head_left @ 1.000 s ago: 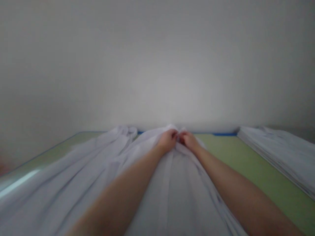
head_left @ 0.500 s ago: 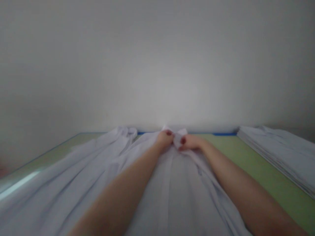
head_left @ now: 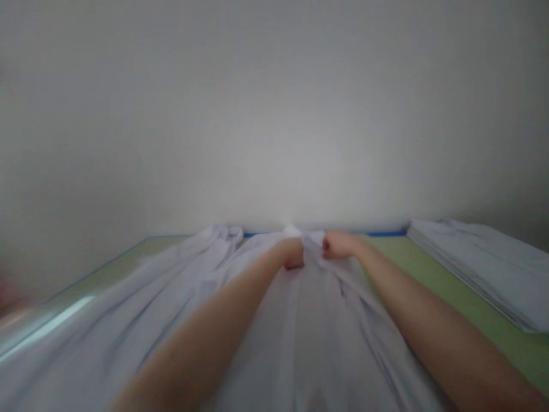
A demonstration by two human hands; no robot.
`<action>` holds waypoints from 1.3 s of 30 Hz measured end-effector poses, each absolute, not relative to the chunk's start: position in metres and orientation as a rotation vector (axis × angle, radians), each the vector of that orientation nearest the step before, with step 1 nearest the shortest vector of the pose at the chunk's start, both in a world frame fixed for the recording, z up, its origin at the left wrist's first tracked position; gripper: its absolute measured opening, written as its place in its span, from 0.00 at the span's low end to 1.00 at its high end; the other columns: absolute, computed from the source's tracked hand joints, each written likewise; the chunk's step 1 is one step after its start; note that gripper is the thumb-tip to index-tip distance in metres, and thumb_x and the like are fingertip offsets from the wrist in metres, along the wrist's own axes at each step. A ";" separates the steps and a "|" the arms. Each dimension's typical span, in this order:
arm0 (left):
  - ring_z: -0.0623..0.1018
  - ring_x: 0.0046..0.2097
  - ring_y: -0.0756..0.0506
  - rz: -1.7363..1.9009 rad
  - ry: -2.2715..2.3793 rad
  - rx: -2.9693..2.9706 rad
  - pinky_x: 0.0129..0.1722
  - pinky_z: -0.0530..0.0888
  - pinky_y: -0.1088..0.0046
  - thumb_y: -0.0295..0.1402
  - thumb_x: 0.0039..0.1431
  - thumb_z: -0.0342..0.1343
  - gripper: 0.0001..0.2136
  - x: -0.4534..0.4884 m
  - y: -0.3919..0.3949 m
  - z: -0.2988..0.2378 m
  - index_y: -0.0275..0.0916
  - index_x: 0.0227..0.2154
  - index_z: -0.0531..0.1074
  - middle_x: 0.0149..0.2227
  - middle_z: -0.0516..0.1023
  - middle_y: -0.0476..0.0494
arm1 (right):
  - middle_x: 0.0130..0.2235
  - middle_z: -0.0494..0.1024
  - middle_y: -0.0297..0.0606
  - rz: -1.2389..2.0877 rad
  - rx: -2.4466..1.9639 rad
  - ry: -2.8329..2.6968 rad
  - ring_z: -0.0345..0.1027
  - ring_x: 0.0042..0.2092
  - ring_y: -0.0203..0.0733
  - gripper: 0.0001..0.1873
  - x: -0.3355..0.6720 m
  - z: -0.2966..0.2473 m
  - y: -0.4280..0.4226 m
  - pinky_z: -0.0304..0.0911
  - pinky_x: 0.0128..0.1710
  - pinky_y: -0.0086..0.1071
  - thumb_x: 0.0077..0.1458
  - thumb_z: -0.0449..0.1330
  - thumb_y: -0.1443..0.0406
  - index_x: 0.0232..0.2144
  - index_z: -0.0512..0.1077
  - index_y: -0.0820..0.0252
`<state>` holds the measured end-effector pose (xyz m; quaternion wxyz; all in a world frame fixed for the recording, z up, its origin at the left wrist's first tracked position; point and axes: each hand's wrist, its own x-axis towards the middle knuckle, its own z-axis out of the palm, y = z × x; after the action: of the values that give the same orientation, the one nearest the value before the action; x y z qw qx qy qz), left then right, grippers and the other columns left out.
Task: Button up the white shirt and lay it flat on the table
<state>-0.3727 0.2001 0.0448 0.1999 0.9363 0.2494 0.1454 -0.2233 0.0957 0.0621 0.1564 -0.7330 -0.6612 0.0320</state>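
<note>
A long white garment [head_left: 311, 337] lies spread in front of me, with a straight strip down its middle and its collar end at the far table edge. My left hand [head_left: 294, 253] is closed at the collar, its curled fingers gripping the cloth. Just to the right, my right hand [head_left: 338, 245] is also closed, pinching the collar's other side. Both forearms stretch over the garment. Slight blur hides the exact fingertips. A second white garment [head_left: 141, 309] lies in loose folds to the left.
On the right lies a stack of folded white garments [head_left: 484, 269]. The green tabletop [head_left: 390, 257] has a blue edge and meets a plain wall [head_left: 274, 114]. A glossy light strip [head_left: 55, 326] is at the left, near a blurred patch, perhaps another person's hand [head_left: 11, 292].
My hands have moved apart a little along the collar. The left has turned over into a fist, and the right has shifted outward. The view has shifted slightly.
</note>
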 end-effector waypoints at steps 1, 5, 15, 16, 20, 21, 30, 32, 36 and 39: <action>0.73 0.28 0.44 0.329 0.668 2.661 0.38 0.70 0.70 0.19 0.31 0.57 0.15 -0.375 0.197 0.044 0.41 0.03 0.60 0.10 0.62 0.47 | 0.18 0.72 0.36 0.066 -2.077 -1.879 0.63 0.22 0.35 0.05 -0.228 0.060 0.094 0.53 0.26 0.29 0.35 0.65 0.65 0.15 0.73 0.58; 0.74 0.31 0.44 0.433 0.705 2.765 0.40 0.69 0.70 0.24 0.38 0.58 0.10 -0.388 0.194 0.032 0.40 0.09 0.66 0.14 0.67 0.45 | 0.22 0.74 0.38 -0.008 -2.001 -1.823 0.64 0.24 0.37 0.07 -0.253 0.041 0.094 0.53 0.25 0.28 0.43 0.61 0.64 0.17 0.73 0.60; 0.71 0.27 0.50 0.448 0.660 2.681 0.28 0.64 0.76 0.32 0.50 0.53 0.07 -0.404 0.200 0.017 0.39 0.22 0.74 0.25 0.76 0.45 | 0.32 0.77 0.47 -0.121 -2.032 -1.614 0.69 0.33 0.43 0.10 -0.273 -0.006 0.097 0.56 0.31 0.30 0.54 0.54 0.64 0.29 0.74 0.62; 0.71 0.27 0.50 0.452 0.653 2.638 0.27 0.63 0.77 0.33 0.49 0.53 0.07 -0.405 0.200 0.018 0.38 0.21 0.73 0.25 0.76 0.46 | 0.33 0.77 0.47 -0.109 -2.036 -1.612 0.69 0.34 0.44 0.11 -0.272 -0.005 0.096 0.56 0.31 0.31 0.54 0.53 0.63 0.30 0.74 0.62; 0.68 0.22 0.51 0.405 0.710 2.300 0.23 0.63 0.77 0.33 0.48 0.56 0.08 -0.405 0.199 0.016 0.36 0.19 0.71 0.18 0.70 0.49 | 0.34 0.77 0.47 -0.057 -2.027 -1.703 0.69 0.34 0.44 0.13 -0.271 -0.003 0.091 0.54 0.31 0.31 0.56 0.52 0.61 0.30 0.73 0.62; 0.68 0.21 0.52 0.385 0.728 2.190 0.23 0.64 0.77 0.32 0.49 0.55 0.07 -0.405 0.197 0.015 0.35 0.19 0.70 0.17 0.68 0.49 | 0.34 0.77 0.46 -0.061 -2.015 -1.730 0.68 0.33 0.43 0.14 -0.271 -0.004 0.090 0.54 0.31 0.31 0.56 0.51 0.61 0.30 0.73 0.62; 0.72 0.25 0.53 0.413 0.651 1.627 0.30 0.73 0.75 0.24 0.47 0.57 0.03 -0.400 0.185 0.016 0.33 0.22 0.68 0.22 0.72 0.47 | 0.34 0.76 0.42 -0.209 -2.024 -1.528 0.66 0.35 0.40 0.12 -0.277 0.002 0.084 0.50 0.32 0.29 0.57 0.50 0.62 0.30 0.72 0.61; 0.72 0.25 0.52 0.406 0.616 1.619 0.30 0.73 0.74 0.25 0.47 0.57 0.03 -0.400 0.184 0.015 0.33 0.22 0.69 0.23 0.72 0.47 | 0.33 0.76 0.41 -0.210 -2.014 -1.472 0.66 0.35 0.39 0.13 -0.277 0.004 0.085 0.49 0.31 0.29 0.57 0.51 0.62 0.30 0.72 0.62; 0.73 0.25 0.52 0.413 0.602 1.601 0.30 0.73 0.74 0.25 0.49 0.57 0.03 -0.399 0.181 0.013 0.33 0.23 0.70 0.23 0.73 0.46 | 0.32 0.76 0.41 -0.148 -1.985 -1.410 0.65 0.32 0.38 0.14 -0.274 0.003 0.086 0.48 0.30 0.28 0.56 0.53 0.60 0.31 0.73 0.63; 0.73 0.25 0.53 0.424 0.615 1.579 0.30 0.73 0.75 0.25 0.49 0.57 0.03 -0.399 0.178 0.014 0.33 0.23 0.70 0.23 0.73 0.47 | 0.31 0.77 0.41 -0.103 -1.948 -1.409 0.65 0.31 0.37 0.14 -0.273 0.001 0.088 0.48 0.29 0.28 0.56 0.53 0.59 0.31 0.74 0.64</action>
<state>-0.3993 0.1776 0.0138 0.6422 0.6928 0.2701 0.1862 -0.2725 0.0876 0.0008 0.3594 -0.7555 -0.5464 -0.0401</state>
